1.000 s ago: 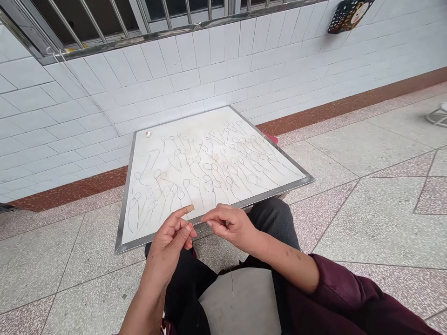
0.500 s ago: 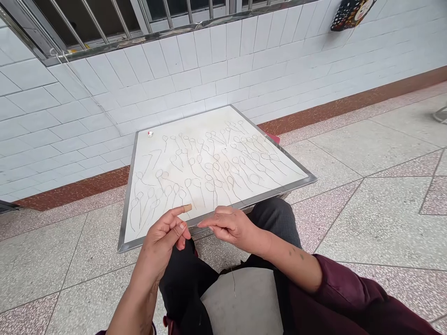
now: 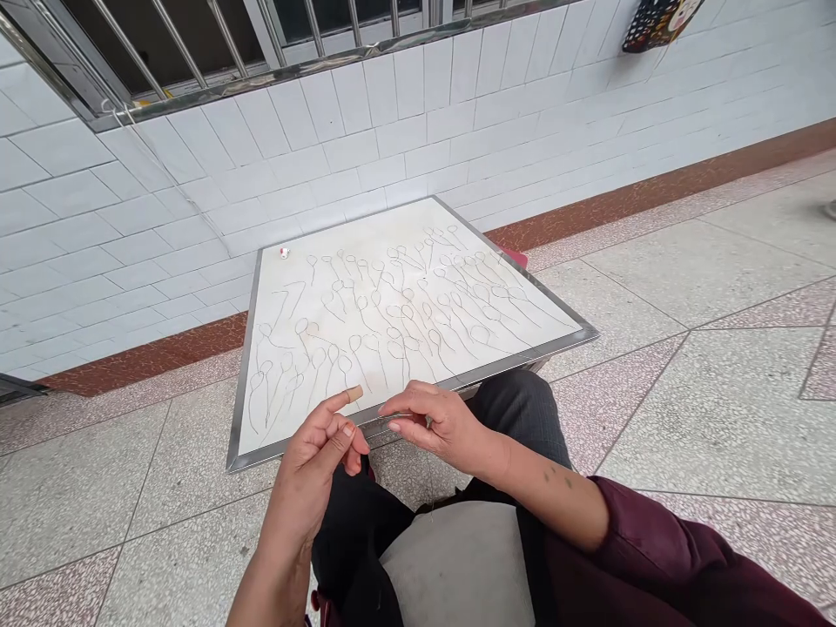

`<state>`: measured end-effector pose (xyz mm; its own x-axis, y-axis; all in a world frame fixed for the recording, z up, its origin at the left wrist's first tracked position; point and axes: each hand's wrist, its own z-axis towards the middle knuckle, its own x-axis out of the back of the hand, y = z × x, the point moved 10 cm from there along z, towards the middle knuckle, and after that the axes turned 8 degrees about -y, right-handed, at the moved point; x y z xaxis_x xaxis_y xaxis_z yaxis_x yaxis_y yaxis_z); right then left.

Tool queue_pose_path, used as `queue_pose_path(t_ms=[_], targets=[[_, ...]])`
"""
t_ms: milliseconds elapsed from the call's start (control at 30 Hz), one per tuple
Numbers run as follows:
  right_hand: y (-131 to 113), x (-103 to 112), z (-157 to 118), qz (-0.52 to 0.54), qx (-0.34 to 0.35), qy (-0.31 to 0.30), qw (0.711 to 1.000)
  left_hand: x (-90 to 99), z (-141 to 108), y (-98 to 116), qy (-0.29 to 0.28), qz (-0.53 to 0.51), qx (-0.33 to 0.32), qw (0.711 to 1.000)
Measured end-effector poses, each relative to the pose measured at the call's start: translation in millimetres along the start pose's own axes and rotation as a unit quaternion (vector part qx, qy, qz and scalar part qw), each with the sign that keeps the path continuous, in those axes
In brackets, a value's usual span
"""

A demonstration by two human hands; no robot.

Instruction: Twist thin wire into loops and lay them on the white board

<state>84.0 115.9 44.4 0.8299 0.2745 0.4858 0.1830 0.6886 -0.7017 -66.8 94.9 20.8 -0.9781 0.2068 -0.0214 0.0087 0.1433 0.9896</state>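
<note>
My left hand pinches a thin wire between thumb and bent fingers. Its index finger points out, with tan tape round the tip. Close on its right, my right hand has its thumb and index fingertips a little apart. A thin wire runs between those fingers and into the hand; the part inside the palm is hidden. Both hands are just above the near edge of a white board with a metal rim. Many thin wire pieces, each with a round loop and a long tail, lie in rows on it, among them a looped wire.
A small red-and-white object sits at the board's far left corner. Behind is a white tiled wall with a barred window. A patterned bag hangs at upper right. My knees are under the board's near edge.
The right thumb and index finger have parted slightly, showing wire between them. The right hand has shifted a little away from the left fingertips. The left hand keeps its pinch.
</note>
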Motion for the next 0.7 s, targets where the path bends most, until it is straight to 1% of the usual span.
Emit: queue_pose_path(t_ms=[100, 167, 267, 367, 467, 533, 600, 633, 700], targets=[[-4.0, -0.3, 0.7, -0.016, 0.026, 0.015, 0.999, -8.9, 1.3, -1.7, -0.011, -0.005, 0.007, 1.0], [-6.4, -2.2, 1.1, -0.018, 0.038, 0.013, 0.999, -12.5, 1.5, -2.3, -0.013, -0.008, 0.007, 1.0], [-4.6, -2.0, 1.3, -0.014, 0.019, 0.014, 1.0, -10.9, 0.6, -0.9, 0.001, -0.009, -0.011, 1.0], [-3.7, -0.4, 1.3, -0.001, 0.001, 0.014, 1.0, -3.9, -2.6, 5.4, 0.032, 0.022, -0.056, 0.998], [-2.4, -1.8, 1.9, 0.025, -0.015, 0.0, 1.0, 2.4, -8.8, 14.6, 0.082, 0.103, -0.103, 0.986], [-0.3, -2.1, 2.4, 0.043, -0.03, -0.006, 0.999, 4.9, -14.2, 23.3, 0.125, 0.178, -0.133, 0.967], [1.4, -2.5, 3.0, 0.062, -0.043, -0.011, 0.997, 4.3, -21.0, 36.6, 0.164, 0.257, -0.18, 0.935], [2.1, -2.7, 3.3, 0.073, -0.049, -0.014, 0.996, 1.5, -24.3, 44.0, 0.174, 0.297, -0.211, 0.915], [4.2, -2.8, 3.5, 0.099, -0.062, -0.015, 0.993, -8.9, -29.7, 56.6, 0.165, 0.371, -0.278, 0.87]])
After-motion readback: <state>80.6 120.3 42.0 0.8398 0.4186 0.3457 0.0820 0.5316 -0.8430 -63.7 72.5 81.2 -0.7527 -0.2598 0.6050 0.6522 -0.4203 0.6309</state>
